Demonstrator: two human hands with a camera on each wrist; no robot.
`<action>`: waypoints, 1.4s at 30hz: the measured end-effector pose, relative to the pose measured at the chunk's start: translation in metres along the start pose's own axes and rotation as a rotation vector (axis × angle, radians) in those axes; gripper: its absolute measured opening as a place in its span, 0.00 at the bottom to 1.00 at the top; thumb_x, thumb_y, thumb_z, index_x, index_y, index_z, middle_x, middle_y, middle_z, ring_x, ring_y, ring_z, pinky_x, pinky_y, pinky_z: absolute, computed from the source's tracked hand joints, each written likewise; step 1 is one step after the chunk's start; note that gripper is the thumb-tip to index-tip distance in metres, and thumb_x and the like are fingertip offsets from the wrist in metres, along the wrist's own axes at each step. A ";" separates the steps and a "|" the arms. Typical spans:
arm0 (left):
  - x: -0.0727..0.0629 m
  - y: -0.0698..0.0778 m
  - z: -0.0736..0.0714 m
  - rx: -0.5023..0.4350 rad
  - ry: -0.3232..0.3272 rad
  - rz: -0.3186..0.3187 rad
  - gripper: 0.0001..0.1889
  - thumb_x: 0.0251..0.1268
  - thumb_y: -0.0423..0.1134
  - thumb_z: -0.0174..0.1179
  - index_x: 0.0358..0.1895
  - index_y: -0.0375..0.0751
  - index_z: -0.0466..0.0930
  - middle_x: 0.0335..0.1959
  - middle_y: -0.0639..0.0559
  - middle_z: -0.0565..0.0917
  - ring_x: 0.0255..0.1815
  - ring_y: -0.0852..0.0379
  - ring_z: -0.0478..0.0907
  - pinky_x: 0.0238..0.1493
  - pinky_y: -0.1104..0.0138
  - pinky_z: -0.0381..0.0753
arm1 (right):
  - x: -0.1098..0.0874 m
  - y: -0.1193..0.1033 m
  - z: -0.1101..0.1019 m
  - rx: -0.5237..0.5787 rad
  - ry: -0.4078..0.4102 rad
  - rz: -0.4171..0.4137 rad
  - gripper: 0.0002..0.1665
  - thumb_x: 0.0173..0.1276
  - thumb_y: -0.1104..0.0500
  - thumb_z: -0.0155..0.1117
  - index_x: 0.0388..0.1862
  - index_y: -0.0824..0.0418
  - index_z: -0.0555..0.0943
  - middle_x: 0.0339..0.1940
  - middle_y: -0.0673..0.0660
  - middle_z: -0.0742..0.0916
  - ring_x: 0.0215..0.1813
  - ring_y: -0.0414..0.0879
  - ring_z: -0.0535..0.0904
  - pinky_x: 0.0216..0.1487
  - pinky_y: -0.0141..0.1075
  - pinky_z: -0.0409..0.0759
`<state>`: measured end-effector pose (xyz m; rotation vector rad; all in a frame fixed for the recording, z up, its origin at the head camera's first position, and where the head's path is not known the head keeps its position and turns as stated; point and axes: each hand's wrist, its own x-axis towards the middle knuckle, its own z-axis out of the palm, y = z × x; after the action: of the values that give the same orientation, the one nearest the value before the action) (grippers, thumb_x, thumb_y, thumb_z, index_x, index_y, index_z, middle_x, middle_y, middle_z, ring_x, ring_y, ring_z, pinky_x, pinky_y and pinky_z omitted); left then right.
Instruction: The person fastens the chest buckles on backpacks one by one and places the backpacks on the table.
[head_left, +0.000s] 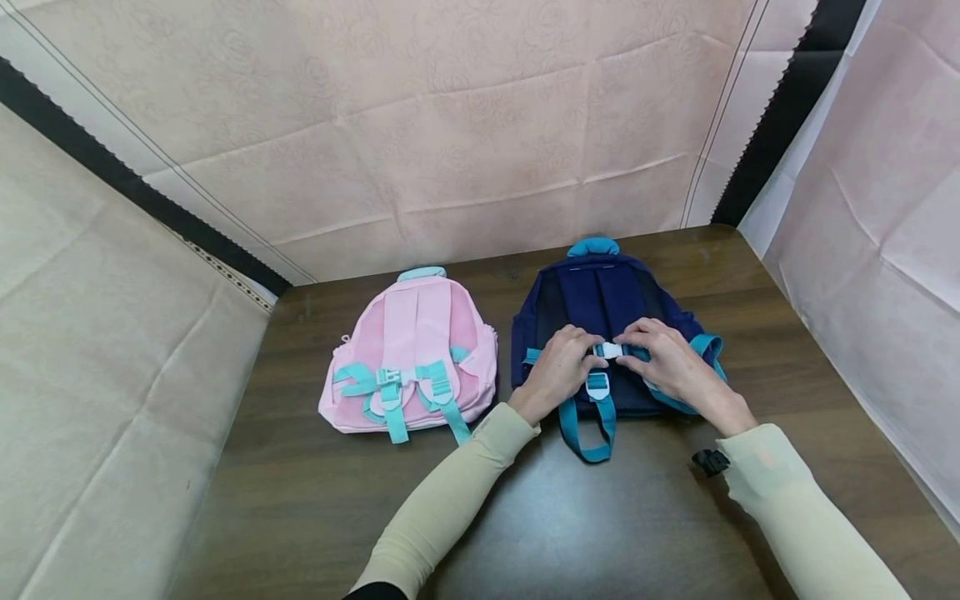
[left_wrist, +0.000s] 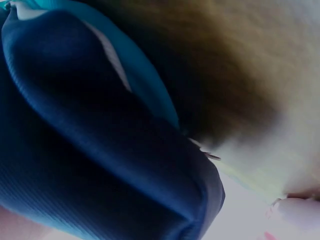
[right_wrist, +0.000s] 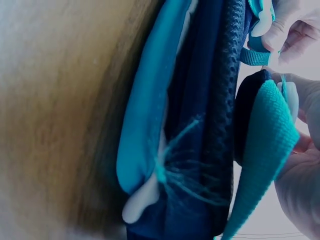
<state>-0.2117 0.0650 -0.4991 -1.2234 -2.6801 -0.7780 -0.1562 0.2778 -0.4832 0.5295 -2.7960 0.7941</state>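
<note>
Sleeves [head_left: 450, 504], hands [head_left: 561, 365] [head_left: 670, 358] @ buckle [head_left: 609, 351], between bkpk [head_left: 596, 296] edges

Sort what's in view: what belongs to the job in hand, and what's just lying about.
In the job:
- left hand and right hand, fingers at the white buckle
- navy backpack, with its blue straps

Apparently just lying about:
- pink backpack, touched by neither hand

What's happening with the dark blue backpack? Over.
Left hand, right hand: both pinching at the white buckle. Navy backpack: straps uppermost. Pink backpack alongside, not in the way.
</note>
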 end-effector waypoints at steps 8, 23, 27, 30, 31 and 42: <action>-0.001 0.000 -0.002 0.035 -0.008 -0.010 0.17 0.77 0.43 0.69 0.61 0.39 0.90 0.51 0.48 0.93 0.53 0.54 0.86 0.59 0.68 0.87 | 0.002 -0.003 0.002 0.001 0.007 0.008 0.17 0.70 0.68 0.77 0.55 0.74 0.89 0.52 0.69 0.89 0.53 0.64 0.85 0.56 0.62 0.87; -0.011 0.006 -0.025 0.072 0.004 -0.016 0.19 0.78 0.45 0.69 0.65 0.42 0.88 0.60 0.49 0.91 0.60 0.53 0.84 0.65 0.67 0.85 | 0.000 -0.001 0.007 0.000 0.012 0.018 0.16 0.68 0.66 0.79 0.54 0.70 0.90 0.50 0.66 0.89 0.52 0.61 0.84 0.54 0.60 0.88; -0.016 0.009 -0.037 0.097 0.015 -0.001 0.19 0.78 0.46 0.69 0.65 0.44 0.88 0.60 0.50 0.91 0.61 0.53 0.84 0.67 0.66 0.85 | 0.000 -0.001 0.006 0.002 0.008 0.016 0.16 0.68 0.66 0.79 0.53 0.71 0.90 0.50 0.66 0.89 0.52 0.61 0.83 0.54 0.60 0.88; -0.021 0.011 -0.045 0.101 0.014 0.005 0.20 0.78 0.47 0.69 0.65 0.44 0.88 0.61 0.49 0.91 0.62 0.53 0.84 0.68 0.66 0.85 | 0.002 -0.002 0.005 0.001 -0.002 0.023 0.17 0.69 0.66 0.79 0.54 0.71 0.90 0.51 0.67 0.89 0.53 0.62 0.83 0.55 0.60 0.87; -0.023 0.011 -0.047 0.100 0.013 0.007 0.20 0.78 0.47 0.69 0.65 0.44 0.88 0.61 0.49 0.91 0.62 0.53 0.84 0.68 0.66 0.85 | 0.002 -0.003 0.005 0.001 -0.006 0.028 0.17 0.69 0.65 0.78 0.55 0.71 0.89 0.52 0.67 0.89 0.54 0.63 0.83 0.56 0.61 0.87; -0.045 0.005 -0.068 0.067 0.032 0.003 0.21 0.76 0.48 0.71 0.65 0.42 0.88 0.62 0.46 0.91 0.63 0.49 0.84 0.66 0.60 0.87 | 0.007 -0.025 0.006 0.041 0.006 0.053 0.31 0.72 0.58 0.78 0.70 0.69 0.82 0.65 0.71 0.85 0.67 0.68 0.78 0.67 0.68 0.82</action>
<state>-0.1862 0.0036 -0.4512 -1.1891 -2.6559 -0.6949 -0.1534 0.2522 -0.4748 0.4606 -2.8040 0.8644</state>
